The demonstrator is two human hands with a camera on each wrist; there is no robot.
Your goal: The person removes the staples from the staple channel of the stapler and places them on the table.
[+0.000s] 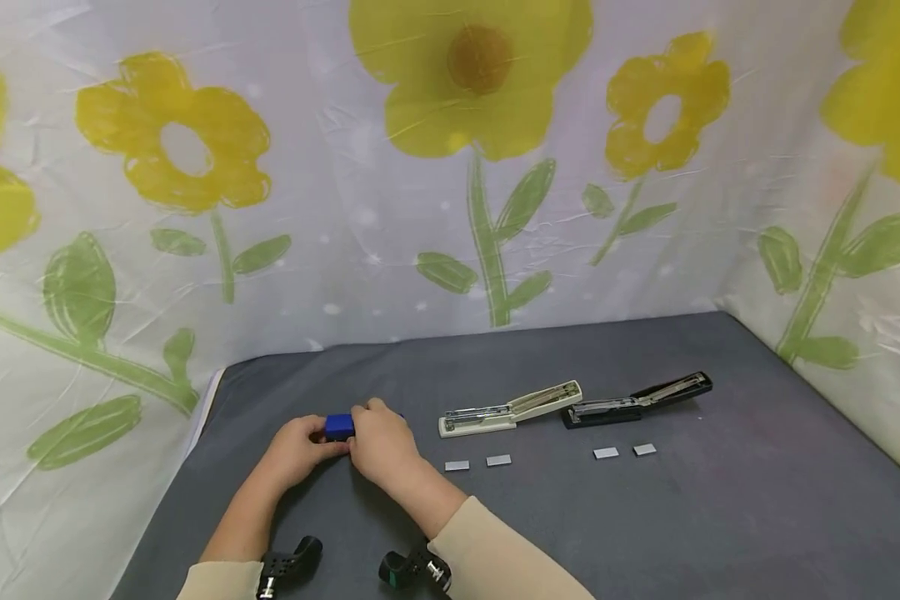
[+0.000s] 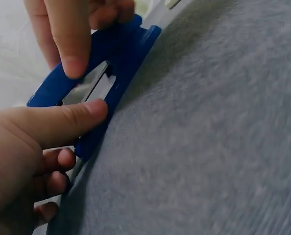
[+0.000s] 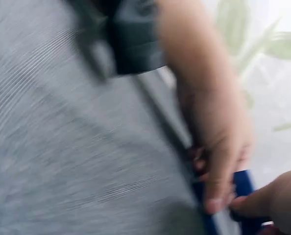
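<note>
A blue stapler is between both hands at the left part of the table. My left hand grips its front end; in the left wrist view the thumb lies along the base. From above, my right hand holds the stapler's upper arm. Between the raised upper arm and the base, the metal magazine shows in the left wrist view. Fingers hide part of the stapler, and the right wrist view is blurred.
Right of the hands lie an opened white stapler and an opened black stapler. In front of the white one are two staple strips, and two more strips lie before the black one. A flowered curtain borders the dark tabletop.
</note>
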